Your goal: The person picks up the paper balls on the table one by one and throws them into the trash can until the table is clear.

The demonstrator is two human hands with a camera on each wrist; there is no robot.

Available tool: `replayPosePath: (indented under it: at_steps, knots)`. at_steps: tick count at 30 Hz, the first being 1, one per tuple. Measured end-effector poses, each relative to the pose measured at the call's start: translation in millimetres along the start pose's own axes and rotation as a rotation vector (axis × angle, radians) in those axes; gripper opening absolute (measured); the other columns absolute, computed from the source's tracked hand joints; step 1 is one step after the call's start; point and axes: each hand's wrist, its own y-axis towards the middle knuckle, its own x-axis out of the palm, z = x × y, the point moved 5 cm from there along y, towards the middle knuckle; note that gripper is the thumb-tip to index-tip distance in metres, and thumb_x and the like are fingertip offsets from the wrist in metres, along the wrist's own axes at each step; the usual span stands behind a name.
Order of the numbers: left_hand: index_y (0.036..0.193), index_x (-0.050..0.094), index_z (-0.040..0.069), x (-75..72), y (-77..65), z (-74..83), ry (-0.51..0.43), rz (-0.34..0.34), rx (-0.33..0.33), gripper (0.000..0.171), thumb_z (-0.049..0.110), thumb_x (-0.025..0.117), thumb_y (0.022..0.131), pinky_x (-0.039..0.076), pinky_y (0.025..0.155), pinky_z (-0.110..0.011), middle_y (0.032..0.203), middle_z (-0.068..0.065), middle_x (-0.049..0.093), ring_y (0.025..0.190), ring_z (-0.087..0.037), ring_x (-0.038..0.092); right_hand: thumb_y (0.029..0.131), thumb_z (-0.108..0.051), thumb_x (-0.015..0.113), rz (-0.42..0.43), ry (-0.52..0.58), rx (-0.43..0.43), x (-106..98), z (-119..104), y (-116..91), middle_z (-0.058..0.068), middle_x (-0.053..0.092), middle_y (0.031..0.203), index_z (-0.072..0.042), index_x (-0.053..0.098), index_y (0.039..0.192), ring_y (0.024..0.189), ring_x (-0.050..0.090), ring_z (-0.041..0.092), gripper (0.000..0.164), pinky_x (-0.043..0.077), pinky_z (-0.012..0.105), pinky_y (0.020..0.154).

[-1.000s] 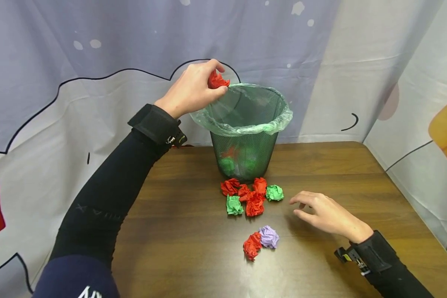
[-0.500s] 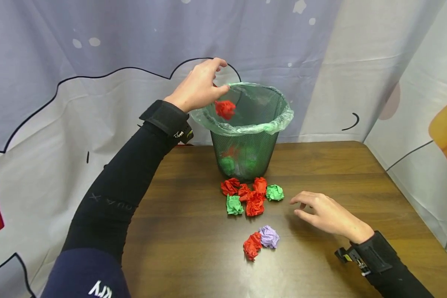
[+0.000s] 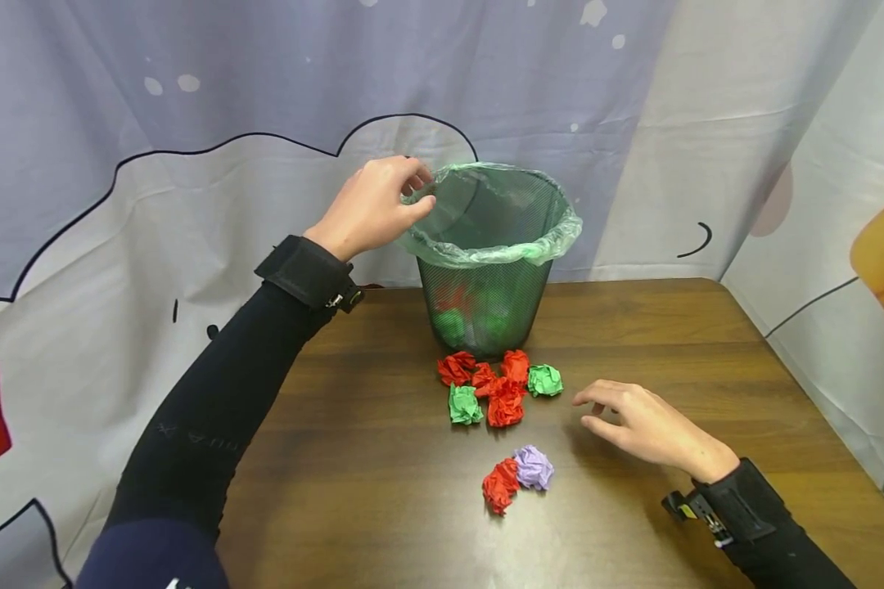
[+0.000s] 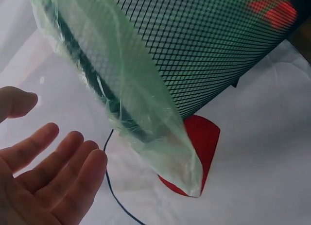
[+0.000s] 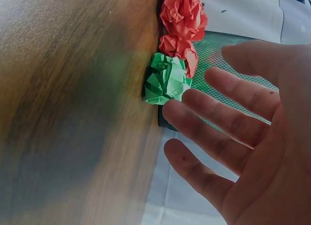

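Note:
My left hand holds nothing and hovers at the left rim of a mesh wastebasket, its fingers apart and relaxed. A thin green bag lines the basket and folds over the rim. Through the mesh, red and green crumpled paper shows inside. My right hand hangs loosely over the table, with empty fingers, right of a green paper ball. Left of that ball, several red paper balls and another green paper ball cluster before the basket. Closer to me, a red paper ball touches a purple one.
The brown wooden table runs back to a printed curtain behind the basket. Another stretch of curtain borders the table's right side.
My left hand has let go of a red paper ball, which dropped into the basket. The hand has since drawn down and left from the rim. My right hand has stayed still.

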Motion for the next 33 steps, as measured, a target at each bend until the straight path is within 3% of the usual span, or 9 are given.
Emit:
replayPosePath:
  at_steps: [9,20,33]
  knots:
    - [0.112,0.066,0.012,6.3,-32.1,2.0,0.03,0.069,0.033,0.024,0.029,0.061,0.096,0.049,0.08,-0.038,0.103,-0.005,0.065,0.094,-0.019,0.058,0.095,-0.019,0.07,-0.003,0.004,-0.003,-2,-2,1,-0.004,0.071,0.108,-0.02,0.07,0.116,0.089,0.063,0.0,0.021,0.054,0.031,0.075]
    - [0.103,0.067,0.015,27.1,-74.4,3.5,0.041,0.13,0.092,0.015,0.028,0.063,0.096,0.049,0.074,-0.034,0.093,0.001,0.064,0.086,-0.016,0.059,0.095,-0.019,0.069,-0.019,0.018,0.005,0,1,4,-0.003,0.071,0.11,-0.018,0.07,0.117,0.09,0.063,0.003,0.022,0.054,0.033,0.076]
    - [0.099,0.068,0.017,61.9,-105.9,-3.2,0.003,0.096,0.083,0.012,0.027,0.064,0.095,0.052,0.074,-0.034,0.092,0.004,0.067,0.084,-0.016,0.064,0.093,-0.022,0.071,-0.009,0.006,0.007,0,2,5,-0.006,0.071,0.108,-0.021,0.07,0.116,0.09,0.065,0.005,0.023,0.053,0.03,0.076]
